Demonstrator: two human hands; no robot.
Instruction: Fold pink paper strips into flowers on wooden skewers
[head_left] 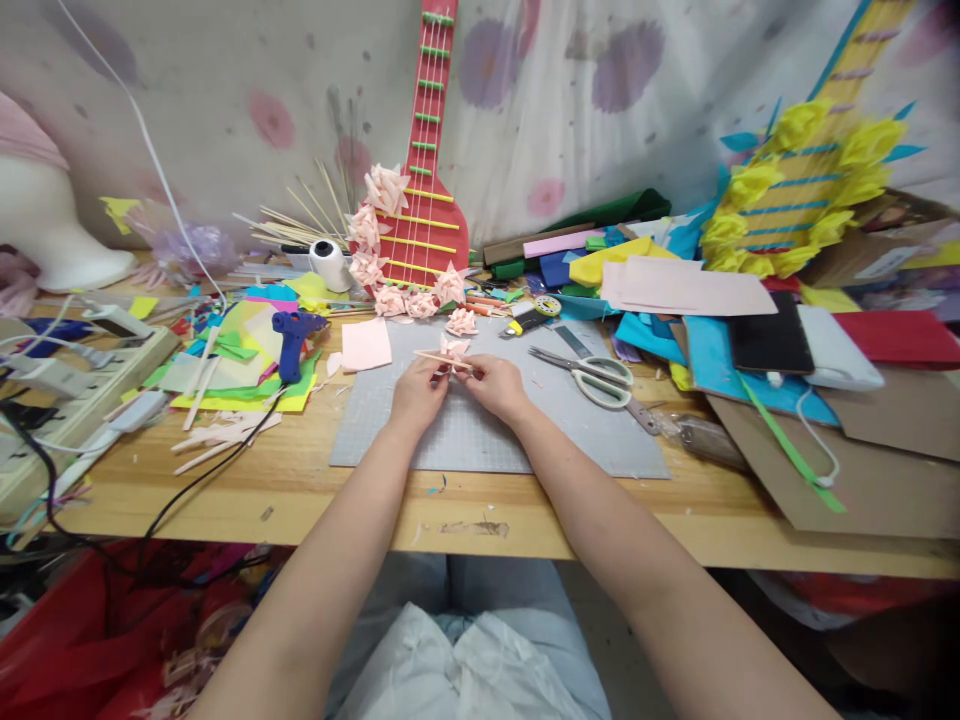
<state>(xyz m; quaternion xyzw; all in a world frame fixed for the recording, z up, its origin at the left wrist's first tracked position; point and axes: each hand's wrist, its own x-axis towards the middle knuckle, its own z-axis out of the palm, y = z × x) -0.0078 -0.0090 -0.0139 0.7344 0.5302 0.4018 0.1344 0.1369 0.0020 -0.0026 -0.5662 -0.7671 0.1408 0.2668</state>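
Over a mat (pixel 592 440) near the middle of the front edge of the worktop (pixel 337 505), the left hand (pixel 421 393) pinches a flower (pixel 454 346) while the right hand (pixel 496 385) grips a stick (pixel 435 355); beyond, a red guitar (pixel 454 228) stands near the back edge.

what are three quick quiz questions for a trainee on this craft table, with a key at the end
1. Multiple choice: what colour are the flowers on the red guitar-shaped craft?
A) yellow
B) pale pink
C) blue

2. True or false: the upright blue glue gun is to the left of the grey cutting mat.

3. Short answer: which of the person's hands has its fingers on the small pale pink piece above the mat?

Key:
1. B, pale pink.
2. True.
3. Both: the left hand and the right hand.
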